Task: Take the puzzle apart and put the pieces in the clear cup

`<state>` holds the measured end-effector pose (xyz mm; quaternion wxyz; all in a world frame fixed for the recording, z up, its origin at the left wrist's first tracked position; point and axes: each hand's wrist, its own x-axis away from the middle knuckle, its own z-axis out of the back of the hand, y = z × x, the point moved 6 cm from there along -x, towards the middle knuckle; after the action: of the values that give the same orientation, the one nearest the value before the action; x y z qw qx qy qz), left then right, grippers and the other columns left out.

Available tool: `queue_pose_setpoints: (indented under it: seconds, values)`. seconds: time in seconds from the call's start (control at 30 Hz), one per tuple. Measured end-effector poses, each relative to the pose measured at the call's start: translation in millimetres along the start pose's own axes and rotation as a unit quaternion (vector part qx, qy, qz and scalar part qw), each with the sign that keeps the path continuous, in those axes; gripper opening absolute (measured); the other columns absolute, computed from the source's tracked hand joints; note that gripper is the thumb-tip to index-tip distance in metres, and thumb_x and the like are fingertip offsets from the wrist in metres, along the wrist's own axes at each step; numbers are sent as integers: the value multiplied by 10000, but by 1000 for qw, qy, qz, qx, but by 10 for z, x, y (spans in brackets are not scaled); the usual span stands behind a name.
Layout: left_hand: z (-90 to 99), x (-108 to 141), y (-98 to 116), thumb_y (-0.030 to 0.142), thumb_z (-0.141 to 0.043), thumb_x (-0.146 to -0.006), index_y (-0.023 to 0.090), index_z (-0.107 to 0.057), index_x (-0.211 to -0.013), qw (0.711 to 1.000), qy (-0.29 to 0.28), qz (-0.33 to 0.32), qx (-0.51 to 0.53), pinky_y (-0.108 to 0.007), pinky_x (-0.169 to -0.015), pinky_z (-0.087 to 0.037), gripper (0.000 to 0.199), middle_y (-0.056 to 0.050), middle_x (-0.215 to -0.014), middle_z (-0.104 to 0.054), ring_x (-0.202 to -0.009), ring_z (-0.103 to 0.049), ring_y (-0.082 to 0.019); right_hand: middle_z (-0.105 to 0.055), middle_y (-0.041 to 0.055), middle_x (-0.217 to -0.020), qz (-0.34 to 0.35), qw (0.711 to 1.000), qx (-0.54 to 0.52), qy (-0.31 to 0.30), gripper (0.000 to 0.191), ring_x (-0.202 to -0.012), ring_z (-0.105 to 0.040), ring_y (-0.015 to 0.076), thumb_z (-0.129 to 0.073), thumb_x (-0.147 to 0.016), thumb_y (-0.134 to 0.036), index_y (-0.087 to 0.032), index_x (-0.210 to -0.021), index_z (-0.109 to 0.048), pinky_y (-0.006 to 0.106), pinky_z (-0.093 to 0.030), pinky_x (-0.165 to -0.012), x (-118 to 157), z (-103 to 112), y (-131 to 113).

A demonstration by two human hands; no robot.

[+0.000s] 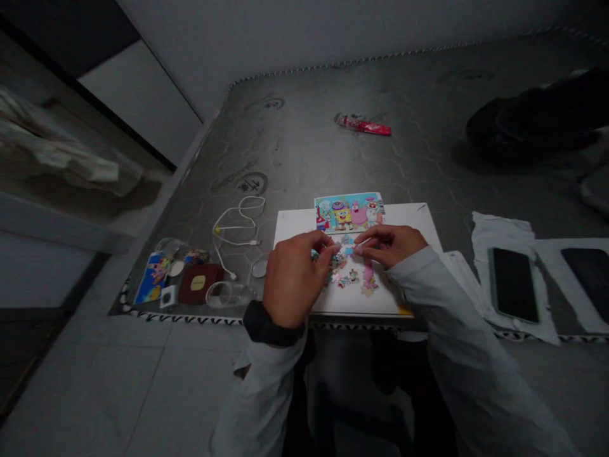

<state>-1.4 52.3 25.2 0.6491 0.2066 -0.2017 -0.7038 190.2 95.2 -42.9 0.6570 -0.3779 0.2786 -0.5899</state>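
Observation:
Small cartoon jigsaw puzzle pieces (352,277) lie loose in a cluster on a white board (394,298). My right hand (391,245) pinches a blue and pink jigsaw puzzle piece (351,251) between thumb and forefinger. Over the left side of the cluster, my left hand (301,270) has its thumb and forefinger closed at the edge of a pale jigsaw puzzle piece; the fingers partly cover it. Just beyond both hands, a colourful cartoon picture card (349,213) rests on the board's far edge. Some pieces are hidden behind my left hand.
To the left are a white cable (238,243), a brown case (198,284), a clear plastic cup (229,294) and a blue cartoon packet (153,278). A phone (514,284) lies on white paper at right. A red packet (364,125) sits farther back.

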Motion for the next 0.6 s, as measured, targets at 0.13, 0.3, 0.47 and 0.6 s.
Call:
queue_pose_setpoints:
  seconds: [0.13, 0.3, 0.47, 0.6]
  values:
    - [-49, -19, -15, 325, -652, -914, 245, -755, -915, 999, -7, 5, -32, -327, -743, -439, 131, -8, -925, -769, -812, -672, -206, -690, 6, -658, 26, 995, 97, 14, 211, -641, -587, 158, -722, -804, -438, -265, -881, -815, 313, -440, -660, 29, -26, -87]
    - [-141, -27, 24, 335, -660, -914, 252, -758, -912, 999, -26, -13, -13, -330, -783, -464, 129, -16, -931, -772, -855, -689, -211, -690, 16, -679, 55, 997, 45, 17, 377, -605, -554, 150, -629, -843, -563, -242, -924, -809, 304, -391, -593, -31, -34, -66]
    - [-201, -23, 45, 351, -666, -912, 256, -760, -935, 999, -27, -16, -6, -340, -791, -472, 136, -15, -934, -775, -879, -698, -219, -580, -24, -531, 52, 998, 21, -4, 374, -517, -461, 121, -704, -736, -588, -226, -784, -783, 281, -316, -525, -54, -92, -53]
    - [-199, -4, 51, 345, -671, -909, 247, -763, -923, 999, -29, 3, -14, -343, -772, -464, 135, -16, -932, -775, -890, -697, -232, -641, -3, -596, 39, 999, 8, -35, 362, -560, -502, 134, -683, -744, -572, -225, -788, -777, 287, -352, -550, -44, -94, -51]
